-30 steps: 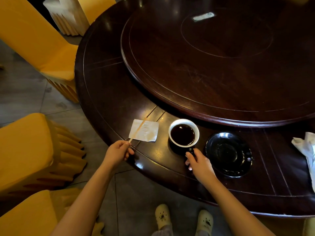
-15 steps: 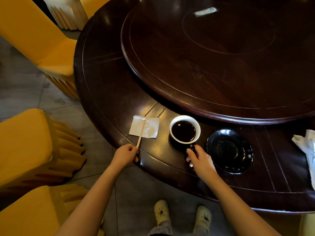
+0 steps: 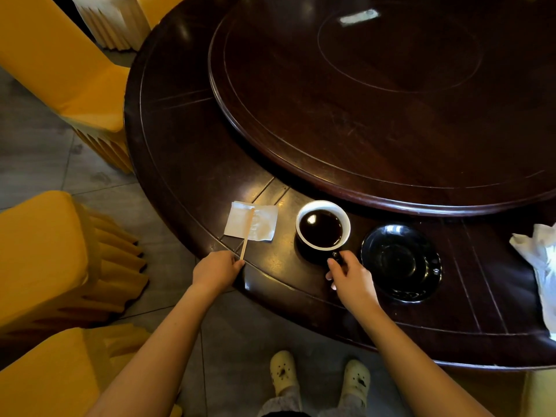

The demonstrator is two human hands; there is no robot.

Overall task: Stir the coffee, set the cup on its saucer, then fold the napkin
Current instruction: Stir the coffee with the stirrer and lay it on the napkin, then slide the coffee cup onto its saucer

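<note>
The fingertips of the left hand point(image 3: 216, 269), low and left of centre in the frame, are pinched on the near end of a thin pale wooden stir stick point(image 3: 247, 234). The stick slants up and away from the fingers, and its far end lies across a small white square paper napkin point(image 3: 252, 221) that rests flat on the dark polished round wooden table point(image 3: 186, 152), near the table's edge.

The right hand point(image 3: 352, 276), just right of centre, has its thumb and fingers curled together at the handle of a black ceramic cup with a white inside point(image 3: 322, 230); whether they fully grip the handle cannot be told, as the handle is mostly hidden by the fingers. The cup stands upright on the table, filled with dark coffee, to the right of the napkin and apart from it.

Just right of the cup and the right hand sits a glossy black round saucer point(image 3: 401, 261), empty, beside the cup but not under it. At the right edge of the frame lies a crumpled white tissue point(image 3: 541, 266).

Above the cup, a large raised round turntable of the same dark wood point(image 3: 391, 100) fills the upper right. Yellow fabric-covered chairs point(image 3: 45, 251) stand along the left side, over a grey tiled floor point(image 3: 33, 164). At the bottom, two pale yellow clogs point(image 3: 282, 371) show between the forearms.
</note>
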